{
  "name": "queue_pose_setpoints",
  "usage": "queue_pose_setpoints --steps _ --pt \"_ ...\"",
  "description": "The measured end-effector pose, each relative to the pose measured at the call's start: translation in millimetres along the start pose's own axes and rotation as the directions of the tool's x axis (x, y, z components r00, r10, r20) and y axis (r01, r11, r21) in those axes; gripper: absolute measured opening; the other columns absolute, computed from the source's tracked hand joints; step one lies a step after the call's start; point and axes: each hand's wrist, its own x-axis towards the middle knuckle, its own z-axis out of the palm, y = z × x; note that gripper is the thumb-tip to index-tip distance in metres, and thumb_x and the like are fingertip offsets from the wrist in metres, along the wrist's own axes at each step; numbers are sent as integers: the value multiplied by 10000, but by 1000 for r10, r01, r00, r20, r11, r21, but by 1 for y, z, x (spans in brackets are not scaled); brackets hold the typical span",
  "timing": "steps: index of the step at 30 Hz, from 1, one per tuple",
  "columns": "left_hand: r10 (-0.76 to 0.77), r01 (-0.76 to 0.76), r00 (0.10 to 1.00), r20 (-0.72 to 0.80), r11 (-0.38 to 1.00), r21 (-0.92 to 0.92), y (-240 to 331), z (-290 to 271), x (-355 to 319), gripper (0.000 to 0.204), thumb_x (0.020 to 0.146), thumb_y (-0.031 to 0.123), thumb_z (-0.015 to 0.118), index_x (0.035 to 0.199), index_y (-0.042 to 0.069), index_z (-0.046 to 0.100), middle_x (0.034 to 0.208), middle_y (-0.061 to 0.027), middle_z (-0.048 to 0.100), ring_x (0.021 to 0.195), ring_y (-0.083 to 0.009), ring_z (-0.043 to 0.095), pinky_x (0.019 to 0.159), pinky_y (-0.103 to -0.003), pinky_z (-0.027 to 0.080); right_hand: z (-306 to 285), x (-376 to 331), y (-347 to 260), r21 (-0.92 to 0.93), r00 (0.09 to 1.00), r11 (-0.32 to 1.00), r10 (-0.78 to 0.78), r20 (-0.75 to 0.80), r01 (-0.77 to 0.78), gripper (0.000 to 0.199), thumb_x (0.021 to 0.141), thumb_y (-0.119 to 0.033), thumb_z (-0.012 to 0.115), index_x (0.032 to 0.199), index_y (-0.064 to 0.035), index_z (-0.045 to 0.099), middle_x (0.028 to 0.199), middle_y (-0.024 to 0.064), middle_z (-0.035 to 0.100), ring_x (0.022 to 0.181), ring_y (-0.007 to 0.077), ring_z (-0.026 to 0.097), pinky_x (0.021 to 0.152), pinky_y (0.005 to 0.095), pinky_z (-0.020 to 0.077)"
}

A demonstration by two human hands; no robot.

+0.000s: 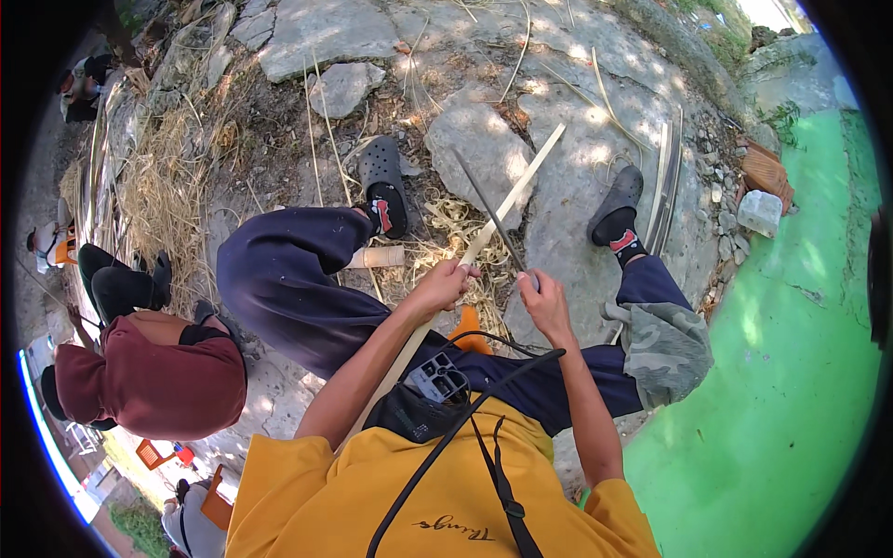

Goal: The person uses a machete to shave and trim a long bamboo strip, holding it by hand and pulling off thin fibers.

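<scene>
My left hand (445, 286) is closed round a long pale strip (516, 192) that looks like split bamboo. The strip slants from beside my body at the lower left up to the far right. My right hand (546, 302) grips a long, narrow, dark-bladed knife (479, 192); its handle is mostly hidden in my fingers. In the picture the blade crosses the strip just beyond my left hand, but I cannot tell how firmly they touch. Curly pale shavings (445, 226) lie on the ground between my feet.
Flat rocks (479, 139) and loose strips cover the ground ahead. A short bamboo piece (377, 258) lies by my left leg. A person in maroon (167, 377) sits at the left. Bright green ground (772, 391), a pale block (760, 213) and a black cable (446, 442) also show.
</scene>
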Motion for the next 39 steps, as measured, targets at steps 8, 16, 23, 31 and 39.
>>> queue_pose_setpoints --steps 8,16,23,31,39 --pt "47 -33 992 -120 993 116 -16 -7 12 291 1047 250 409 1058 42 613 706 -14 502 505 -70 417 415 -262 316 34 24 -26 -326 980 937 -67 185 125 408 754 -415 719 790 -18 633 692 215 651 685 426 648 642 475 514" --pt "170 -112 975 -145 934 338 -17 1 22 292 1057 259 393 1016 39 581 622 36 411 458 -74 336 411 -281 278 49 31 -15 -254 991 961 -85 107 110 256 689 -277 731 794 -55 661 717 213 663 722 427 654 655 472 526" --pt "200 -142 972 -127 920 366 -24 6 21 273 1055 253 389 949 59 549 636 36 412 455 -72 334 414 -285 279 56 54 -1 -214 1000 977 16 21 -11 226 698 -251 695 776 -42 658 705 208 654 710 424 641 654 468 517" --pt "195 -153 977 -89 924 350 -25 7 20 272 1053 248 391 940 59 551 694 6 462 509 -86 392 454 -288 327 57 32 -9 -210 995 973 -97 16 98 193 727 -213 673 755 -23 650 673 206 622 633 397 611 605 444 486" --pt "256 -190 963 -83 867 461 -29 8 21 314 1050 263 396 918 34 567 735 -35 523 644 -144 473 613 -344 415 56 42 -6 -162 999 986 -30 25 33 220 698 -236 695 771 -30 667 723 216 656 719 420 649 656 472 514"
